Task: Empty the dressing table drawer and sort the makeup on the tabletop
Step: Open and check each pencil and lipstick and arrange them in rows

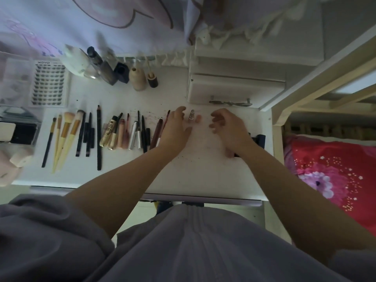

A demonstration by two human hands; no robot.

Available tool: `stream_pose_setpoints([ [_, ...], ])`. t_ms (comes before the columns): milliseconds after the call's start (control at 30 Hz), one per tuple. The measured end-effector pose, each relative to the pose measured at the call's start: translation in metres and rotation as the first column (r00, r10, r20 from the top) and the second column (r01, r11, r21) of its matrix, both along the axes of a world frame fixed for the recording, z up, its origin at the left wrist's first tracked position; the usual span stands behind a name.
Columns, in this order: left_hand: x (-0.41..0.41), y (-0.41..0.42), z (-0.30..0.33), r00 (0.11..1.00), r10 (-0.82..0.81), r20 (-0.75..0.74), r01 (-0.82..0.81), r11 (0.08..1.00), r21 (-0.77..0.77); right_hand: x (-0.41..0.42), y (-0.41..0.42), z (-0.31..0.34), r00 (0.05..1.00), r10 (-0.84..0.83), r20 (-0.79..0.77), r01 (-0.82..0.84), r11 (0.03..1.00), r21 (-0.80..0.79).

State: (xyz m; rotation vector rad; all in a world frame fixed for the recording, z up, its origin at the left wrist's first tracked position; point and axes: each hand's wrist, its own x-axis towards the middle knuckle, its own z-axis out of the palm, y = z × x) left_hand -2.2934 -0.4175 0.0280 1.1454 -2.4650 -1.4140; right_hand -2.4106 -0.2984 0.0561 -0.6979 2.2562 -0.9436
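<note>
On the white tabletop [199, 171] a row of makeup lies side by side: brushes [65, 135] at the left, dark pencils [99, 137], gold and silver mascara tubes [114, 133], then brown liners [157, 132]. My left hand [177, 129] rests flat on the right end of that row, fingers apart. A small silver-capped bottle [190, 115] and a pink item [198, 118] stand between my hands. My right hand [227, 127] hovers with curled fingers, holding nothing. A dark object [258, 139] lies partly hidden behind my right wrist.
Bottles and jars [140, 78] stand at the back. A lash tray [49, 84] and compacts [18, 131] sit at the left. A white drawer unit [234, 88] with a handle stands at the back right. A red floral bedspread [329, 171] lies to the right.
</note>
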Motion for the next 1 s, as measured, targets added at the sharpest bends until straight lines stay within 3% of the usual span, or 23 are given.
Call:
stream_pose_setpoints([
  [100,0.021,0.011,0.009,0.994,0.067,-0.083,-0.076,0.99,-0.115,-0.028,0.025,0.014,0.996,-0.089,0.022,0.088,0.995,0.051],
  [200,0.024,0.028,0.018,0.991,-0.081,-0.108,0.058,0.978,-0.202,-0.042,0.034,0.018,0.993,0.082,-0.082,-0.051,0.945,0.322],
  [367,-0.023,0.077,0.017,0.907,-0.366,0.21,0.396,0.909,-0.127,-0.029,0.022,0.008,0.958,0.25,-0.136,-0.151,0.852,0.502],
  [500,-0.054,0.096,0.008,0.877,-0.279,0.391,0.328,0.943,-0.062,-0.026,0.016,0.0,0.941,0.289,-0.176,-0.164,0.844,0.511],
  [700,-0.056,0.089,0.004,0.821,-0.264,0.506,0.32,0.947,-0.025,-0.022,0.008,-0.003,0.944,0.298,-0.144,-0.189,0.842,0.505],
  [867,-0.039,0.073,0.007,0.786,-0.284,0.549,0.414,0.902,-0.126,-0.012,0.006,-0.003,0.958,0.272,-0.094,-0.198,0.859,0.472],
  [1000,-0.016,0.054,0.019,0.777,-0.376,0.504,0.507,0.849,-0.149,-0.001,0.005,0.002,0.985,0.159,0.064,-0.171,0.877,0.449],
])
